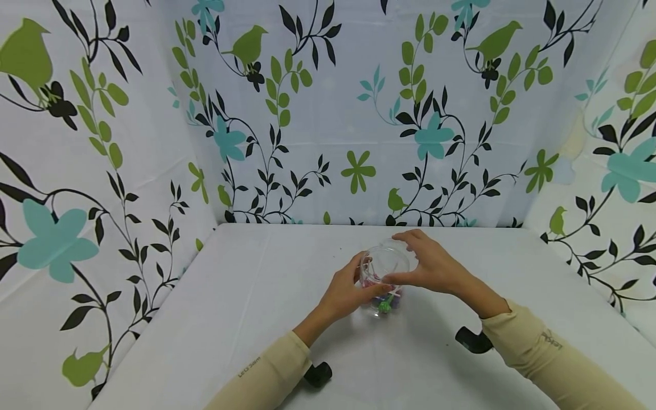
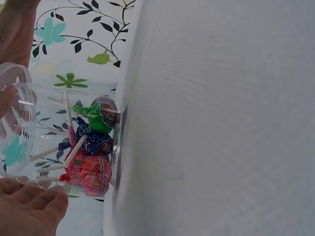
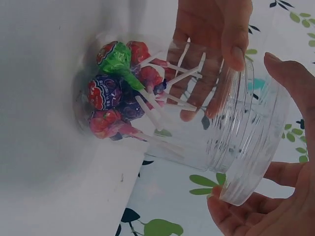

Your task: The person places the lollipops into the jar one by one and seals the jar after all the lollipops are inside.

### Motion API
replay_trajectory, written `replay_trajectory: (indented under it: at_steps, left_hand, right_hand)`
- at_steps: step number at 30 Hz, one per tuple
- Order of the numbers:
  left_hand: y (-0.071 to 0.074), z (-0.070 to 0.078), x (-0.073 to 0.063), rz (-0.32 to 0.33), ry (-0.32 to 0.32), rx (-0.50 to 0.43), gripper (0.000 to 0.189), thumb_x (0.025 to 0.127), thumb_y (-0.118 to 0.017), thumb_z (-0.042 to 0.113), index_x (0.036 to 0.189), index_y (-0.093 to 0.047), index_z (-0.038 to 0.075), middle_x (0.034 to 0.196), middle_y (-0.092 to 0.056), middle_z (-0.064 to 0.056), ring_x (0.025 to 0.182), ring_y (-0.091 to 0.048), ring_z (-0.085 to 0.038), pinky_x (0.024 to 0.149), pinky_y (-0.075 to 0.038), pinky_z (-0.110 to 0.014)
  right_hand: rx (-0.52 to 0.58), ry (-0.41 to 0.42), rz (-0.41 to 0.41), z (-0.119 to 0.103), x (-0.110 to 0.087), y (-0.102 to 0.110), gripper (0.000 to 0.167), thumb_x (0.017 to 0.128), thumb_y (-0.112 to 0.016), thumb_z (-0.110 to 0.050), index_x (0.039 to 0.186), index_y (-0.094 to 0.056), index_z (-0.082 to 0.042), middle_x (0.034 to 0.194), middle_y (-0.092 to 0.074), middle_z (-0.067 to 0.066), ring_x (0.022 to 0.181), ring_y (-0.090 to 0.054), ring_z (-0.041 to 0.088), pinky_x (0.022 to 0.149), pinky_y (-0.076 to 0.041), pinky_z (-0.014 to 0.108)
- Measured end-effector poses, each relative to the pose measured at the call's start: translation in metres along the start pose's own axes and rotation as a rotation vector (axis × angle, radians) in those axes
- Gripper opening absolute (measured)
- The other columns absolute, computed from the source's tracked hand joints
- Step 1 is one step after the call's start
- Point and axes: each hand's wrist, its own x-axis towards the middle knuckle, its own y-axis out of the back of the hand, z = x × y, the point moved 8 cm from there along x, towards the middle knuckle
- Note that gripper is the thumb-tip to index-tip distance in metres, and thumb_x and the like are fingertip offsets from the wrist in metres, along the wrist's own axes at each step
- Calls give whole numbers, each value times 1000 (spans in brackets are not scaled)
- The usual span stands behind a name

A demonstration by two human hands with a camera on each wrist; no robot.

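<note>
A clear plastic jar [image 3: 189, 155] stands upright on the white table with several wrapped lollipops inside, sticks pointing up. Among them are a green lollipop [image 3: 114, 59], a dark blue one [image 2: 96, 142] and a red one [image 2: 96, 177]. My left hand [image 1: 348, 293] grips the jar's side, its fingers seen through the clear wall in the right wrist view. Fingers and thumb of my right hand [image 1: 433, 265] hold the clear lid [image 3: 258, 147] by its edge. The lid sits tilted at the jar's mouth, with a gap on one side.
The white table [image 1: 256, 285] runs back to a wall cloth [image 1: 318, 125] patterned with leaves, flowers and birds. Side cloths hang at left and right. Black wrist-worn pieces show beneath the left sleeve [image 1: 271, 364] and the right sleeve [image 1: 543, 347].
</note>
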Motion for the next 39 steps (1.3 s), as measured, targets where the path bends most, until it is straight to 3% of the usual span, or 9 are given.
replay_trajectory:
  at_steps: [8,16,21,28,34,39]
  left_hand:
    - [0,2,0,-7,-11,-14,86,90,-78,53,159,-39,21,147,-56,3,137,-52,-21,106,-49,-45]
    - [-1,1,0,-20,-10,-22,86,90,-79,52,160,-38,21,146,-57,-3,137,-53,-24,106,-49,-46]
    - [-1,0,-1,-17,-11,-16,87,90,-78,53,160,-38,23,146,-57,-1,137,-52,-22,107,-49,-45]
    - [-2,0,-2,-18,-6,-28,88,89,-78,54,160,-37,22,142,-58,7,138,-51,-18,107,-48,-43]
    - [-2,-1,0,-24,-1,-25,89,89,-79,54,160,-36,22,143,-58,-1,136,-53,-20,106,-49,-46]
    - [-1,-2,0,-30,0,-26,89,89,-79,53,160,-36,21,145,-57,-2,138,-51,-21,108,-47,-47]
  right_hand:
    - [110,119,-59,1,5,-3,83,82,-89,-45,150,-55,-13,146,-55,15,124,-57,38,94,-54,61]
    - [271,239,-198,9,6,-9,79,83,-82,-27,154,-49,-16,162,-40,7,145,-36,40,105,-33,77]
    - [315,283,-214,11,10,-13,81,79,-82,-19,152,-49,-12,165,-36,8,148,-32,42,107,-29,78]
    - [362,313,-195,15,15,-13,70,78,-89,-22,140,-57,-10,161,-41,9,146,-37,41,109,-35,70]
    - [393,295,-208,21,17,-15,64,79,-89,-17,137,-61,-18,159,-45,6,147,-37,35,116,-27,65]
    - [384,306,-226,21,17,-16,62,83,-86,-18,139,-60,-22,160,-43,5,147,-37,35,113,-31,68]
